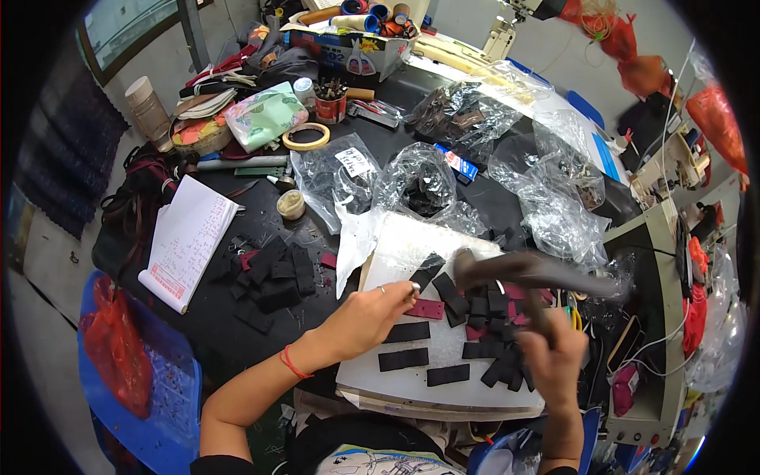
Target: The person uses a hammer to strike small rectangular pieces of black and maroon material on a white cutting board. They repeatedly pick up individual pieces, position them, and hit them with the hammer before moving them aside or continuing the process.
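My right hand (pixel 554 352) grips the handle of a hammer (pixel 522 271), whose head is blurred above a white cutting board (pixel 412 380). My left hand (pixel 372 317) rests on the board and pinches a small metal tool at its fingertips, set on a dark red leather piece (pixel 426 309). Several black leather strips (pixel 404 359) lie in a row on the board in front of me. A heap of more black and red pieces (pixel 495 324) sits on the board's right side, under the hammer.
A pile of black pieces (pixel 269 277) lies on the black table left of the board, beside an open notebook (pixel 186 237). Clear plastic bags (pixel 554 214) of cut pieces crowd the far side. A tape roll (pixel 305 136), a cup of pens (pixel 329 103) and boxes stand behind. Sewing machines (pixel 673 158) stand right.
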The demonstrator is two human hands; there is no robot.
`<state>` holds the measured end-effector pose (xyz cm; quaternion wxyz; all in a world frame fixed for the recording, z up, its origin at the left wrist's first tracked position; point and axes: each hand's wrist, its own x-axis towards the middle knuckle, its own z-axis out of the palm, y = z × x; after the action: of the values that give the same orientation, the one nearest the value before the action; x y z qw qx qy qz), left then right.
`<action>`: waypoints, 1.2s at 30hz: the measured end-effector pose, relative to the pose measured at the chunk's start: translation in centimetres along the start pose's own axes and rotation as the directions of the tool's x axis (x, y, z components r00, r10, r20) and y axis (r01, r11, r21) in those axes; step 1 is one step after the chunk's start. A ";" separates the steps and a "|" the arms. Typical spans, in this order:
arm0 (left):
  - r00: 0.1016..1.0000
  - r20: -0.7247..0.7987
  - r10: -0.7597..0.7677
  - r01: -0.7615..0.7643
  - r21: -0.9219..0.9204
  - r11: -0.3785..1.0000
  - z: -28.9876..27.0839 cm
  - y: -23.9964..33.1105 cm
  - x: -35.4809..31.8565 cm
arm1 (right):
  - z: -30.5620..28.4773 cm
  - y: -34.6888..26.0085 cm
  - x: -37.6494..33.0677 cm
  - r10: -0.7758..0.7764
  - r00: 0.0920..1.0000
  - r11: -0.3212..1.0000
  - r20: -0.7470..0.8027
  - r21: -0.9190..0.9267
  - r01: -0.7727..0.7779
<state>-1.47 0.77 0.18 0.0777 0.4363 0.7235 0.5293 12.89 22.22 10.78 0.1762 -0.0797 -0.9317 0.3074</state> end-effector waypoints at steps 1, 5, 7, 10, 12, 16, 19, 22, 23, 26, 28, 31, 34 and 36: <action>0.998 -0.004 0.062 -0.062 0.047 0.997 0.2 0.1 0.0 | -0.9 -0.5 -0.4 0.252 0.968 0.931 -0.014 0.276 -0.238; 0.985 0.109 0.131 -0.159 0.304 0.939 0.5 -0.4 0.1 | 0.8 -0.1 1.6 -0.064 0.959 0.968 0.277 -0.215 0.127; 1.000 -0.027 -0.015 0.018 0.119 0.993 0.4 0.2 0.9 | 0.3 0.3 1.3 -0.046 0.986 0.973 0.160 -0.217 0.081; 0.982 -0.107 -0.157 0.153 -0.044 0.987 0.6 0.0 2.4 | -0.3 1.4 -0.4 0.050 0.988 0.982 0.149 -0.189 -0.021; 0.986 -0.144 -0.080 0.091 0.076 0.993 1.4 -0.3 3.4 | -0.2 2.3 -2.3 0.126 0.982 0.974 0.141 -0.205 -0.095; 0.990 -0.131 -0.049 0.096 0.377 0.921 2.9 -0.6 4.2 | -0.8 3.3 -4.7 0.207 0.976 0.971 0.062 -0.139 -0.197; 0.987 -0.100 -0.125 0.154 0.381 0.912 2.7 -0.5 4.5 | -1.3 3.6 -5.6 0.187 0.982 0.976 0.021 -0.113 -0.184; 0.985 -0.141 -0.098 0.149 0.413 0.899 2.0 -1.1 4.4 | -1.4 3.7 -6.2 0.240 0.971 0.970 0.009 -0.040 -0.239; 0.987 -0.123 -0.104 0.145 0.404 0.903 1.8 -1.1 4.2 | -1.3 3.8 -6.3 0.235 0.972 0.972 0.003 -0.033 -0.235; 0.987 -0.063 -0.150 0.162 0.352 0.922 0.8 -0.6 4.0 | -0.9 4.1 -6.6 0.234 0.972 0.972 -0.002 -0.014 -0.234; 0.977 -0.018 -0.211 0.208 0.286 0.935 0.0 -0.9 4.1 | -0.5 3.9 -6.8 0.244 0.970 0.970 0.004 -0.008 -0.244; 0.979 -0.063 -0.195 0.204 0.218 0.954 -1.4 0.0 3.0 | -0.2 3.2 -6.9 0.227 0.972 0.974 0.054 0.008 -0.228; 0.929 0.121 -0.349 0.347 0.040 0.937 -4.1 1.6 1.6 | 0.0 2.4 -6.5 0.200 0.973 0.980 0.111 -0.038 -0.197; 0.897 0.221 -0.383 0.394 -0.007 0.919 -5.1 1.9 0.5 | 0.0 2.0 -6.7 0.220 0.966 0.975 0.139 -0.044 -0.216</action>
<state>-3.65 -2.31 4.16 0.2706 0.3359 0.7694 0.4712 19.14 22.16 7.72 0.0729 -0.1620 -0.9319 0.3163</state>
